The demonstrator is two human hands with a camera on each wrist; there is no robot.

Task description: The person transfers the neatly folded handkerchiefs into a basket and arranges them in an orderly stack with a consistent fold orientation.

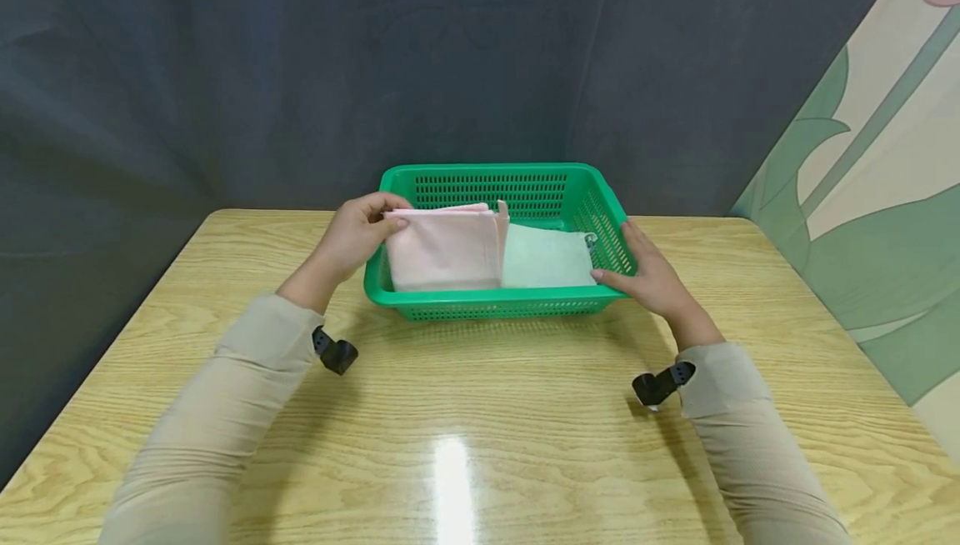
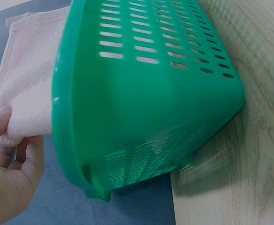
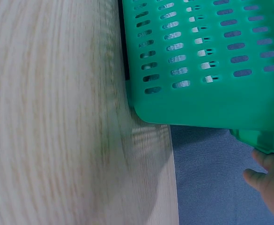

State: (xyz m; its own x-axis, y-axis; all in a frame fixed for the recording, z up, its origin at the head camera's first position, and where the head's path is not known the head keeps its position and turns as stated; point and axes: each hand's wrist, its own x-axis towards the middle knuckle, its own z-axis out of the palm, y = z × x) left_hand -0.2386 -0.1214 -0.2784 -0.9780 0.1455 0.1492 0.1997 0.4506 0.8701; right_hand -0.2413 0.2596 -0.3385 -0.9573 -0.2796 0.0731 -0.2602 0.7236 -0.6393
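A green plastic basket (image 1: 465, 297) with slotted walls stands near the table's back edge. My left hand (image 1: 356, 237) pinches the upper left corner of a folded pink towel (image 1: 447, 252) between thumb and fingers. The towel stands raised at the basket's left, its lower part behind the front rim. In the left wrist view the pink towel (image 2: 36, 70) hangs beside the basket's rim. To its right lies a pale green cloth (image 1: 547, 257) inside the basket. My right hand (image 1: 654, 274) holds the basket's front right corner, thumb over the front rim and fingers along the right side.
The basket rests on a light wood-grain table (image 1: 525, 395). Behind it hangs a dark curtain (image 1: 480, 53), and a wall painted with flowers (image 1: 885, 220) rises at the right. Each wrist carries a small black camera.
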